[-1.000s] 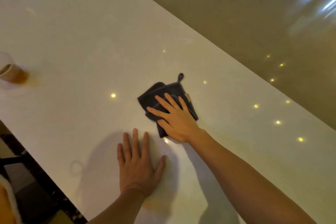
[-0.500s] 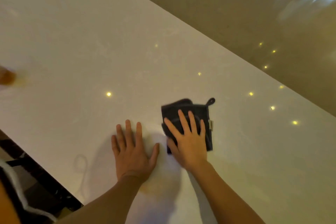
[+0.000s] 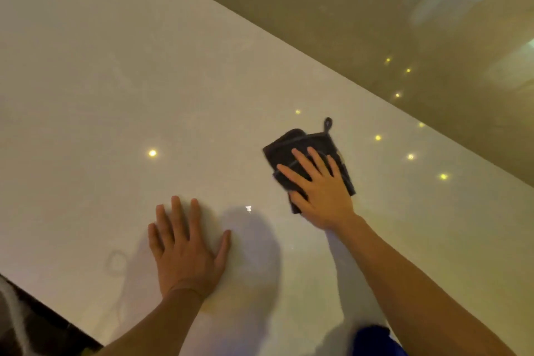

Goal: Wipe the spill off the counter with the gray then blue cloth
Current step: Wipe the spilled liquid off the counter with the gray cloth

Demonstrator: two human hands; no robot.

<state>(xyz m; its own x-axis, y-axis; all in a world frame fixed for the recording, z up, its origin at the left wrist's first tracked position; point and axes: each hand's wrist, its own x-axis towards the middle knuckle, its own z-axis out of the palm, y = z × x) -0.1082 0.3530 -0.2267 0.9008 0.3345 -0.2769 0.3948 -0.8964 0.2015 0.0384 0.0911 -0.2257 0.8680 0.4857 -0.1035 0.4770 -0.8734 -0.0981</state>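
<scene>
A dark gray folded cloth (image 3: pixel 291 147) with a hanging loop lies on the glossy white counter (image 3: pixel 144 66), right of centre. My right hand (image 3: pixel 320 188) presses flat on it, fingers spread, covering its near half. My left hand (image 3: pixel 185 248) rests flat on the bare counter to the left of the cloth, palm down, holding nothing. A blue cloth (image 3: pixel 375 339) shows only as a corner at the bottom edge, under my right forearm. A faint yellowish stain (image 3: pixel 228 302) shows on the counter near my left wrist.
The counter's far edge runs diagonally from top centre to the right; beyond it is a shiny brown floor (image 3: pixel 375 23). The near edge sits at bottom left, with a dark gap (image 3: pixel 43 332) below. A faint ring mark (image 3: pixel 115 263) lies left of my left hand.
My right hand slid the gray cloth from beside my left hand out to the right and farther across the counter. The glass at the left edge has left the view. My left hand stayed flat.
</scene>
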